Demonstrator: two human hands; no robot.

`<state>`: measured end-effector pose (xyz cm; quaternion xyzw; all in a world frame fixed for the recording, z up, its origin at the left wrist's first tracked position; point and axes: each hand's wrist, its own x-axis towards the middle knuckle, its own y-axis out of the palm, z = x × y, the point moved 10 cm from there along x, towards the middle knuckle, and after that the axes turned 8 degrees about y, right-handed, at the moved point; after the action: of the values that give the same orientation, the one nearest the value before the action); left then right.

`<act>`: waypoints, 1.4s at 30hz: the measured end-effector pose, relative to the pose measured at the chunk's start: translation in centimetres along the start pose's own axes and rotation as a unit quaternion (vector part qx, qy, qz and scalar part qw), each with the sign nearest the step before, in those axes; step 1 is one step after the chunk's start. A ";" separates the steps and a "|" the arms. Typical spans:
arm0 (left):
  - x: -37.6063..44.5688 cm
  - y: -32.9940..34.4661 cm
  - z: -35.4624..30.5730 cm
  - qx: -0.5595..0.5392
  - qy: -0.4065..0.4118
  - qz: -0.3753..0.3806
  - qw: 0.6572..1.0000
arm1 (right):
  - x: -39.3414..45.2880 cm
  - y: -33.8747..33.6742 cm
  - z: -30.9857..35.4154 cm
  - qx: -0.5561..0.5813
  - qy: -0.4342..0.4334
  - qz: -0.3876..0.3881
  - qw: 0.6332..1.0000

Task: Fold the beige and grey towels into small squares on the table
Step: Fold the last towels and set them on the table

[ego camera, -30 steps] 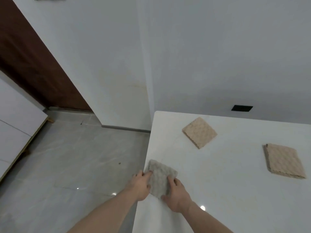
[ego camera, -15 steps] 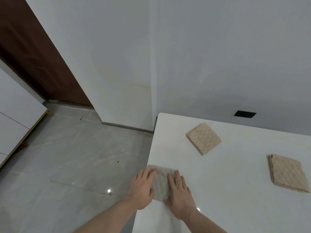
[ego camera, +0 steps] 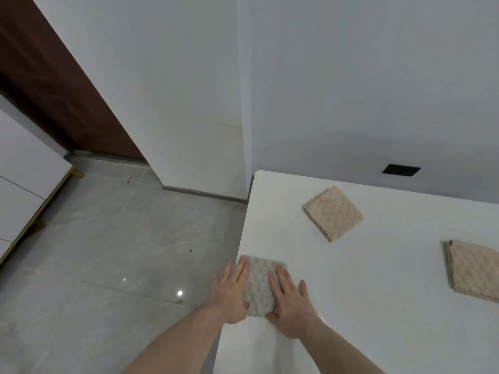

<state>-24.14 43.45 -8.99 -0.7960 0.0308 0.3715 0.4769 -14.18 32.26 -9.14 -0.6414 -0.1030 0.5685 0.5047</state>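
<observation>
Two flat hands, left hand [ego camera: 232,292] and right hand [ego camera: 290,303], atop grey towel [ego camera: 258,287] between them

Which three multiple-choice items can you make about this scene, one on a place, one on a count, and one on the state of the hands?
1. Where does the grey towel lie?
A. at the table's left edge
B. on the floor
C. on a beige towel

2. How many folded beige towels lie on the table?
A. one
B. two
C. four

3. What are the hands doing?
A. lifting the towel in the air
B. pressing flat on the grey towel
C. hanging idle away from it

Key: 1 A, it lies by the left edge; 2 B, a far beige towel and a right beige towel; 3 B, the left hand and right hand lie on it with straight fingers.
</observation>
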 end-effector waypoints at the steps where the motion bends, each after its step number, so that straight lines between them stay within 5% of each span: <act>1: 0.2 -0.2 0.1 0.003 -0.004 0.006 1.000 | 0.1 -0.2 0.0 -0.001 0.000 -0.001 1.000; 9: 0.0 -1.9 -0.5 0.042 -0.043 0.020 0.998 | 0.2 -2.4 0.7 0.013 0.049 0.004 0.999; 14: -0.5 -4.9 -2.3 -0.050 -0.048 -0.032 0.997 | -4.0 -3.6 -2.6 0.107 0.079 0.010 0.991; 19: -5.4 -4.2 -4.2 -0.109 0.041 -0.146 0.982 | -12.3 -1.1 -8.8 0.164 0.138 -0.044 0.976; 25: -12.5 0.9 -5.5 -0.159 0.052 -0.153 0.974 | -22.2 2.3 -13.5 0.271 0.178 -0.133 0.937; 33: -12.8 0.0 -20.7 -0.074 0.221 -0.091 0.968 | -30.3 7.6 -22.2 0.303 0.271 -0.176 0.896; 42: -11.2 2.9 -36.9 -0.083 0.219 -0.078 0.969 | -35.3 10.7 -33.0 0.276 0.265 -0.120 0.916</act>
<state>-12.62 9.56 5.73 -0.8946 0.0414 0.1508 0.4186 -3.10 -15.17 -0.43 -0.5865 0.1196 0.3191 0.7348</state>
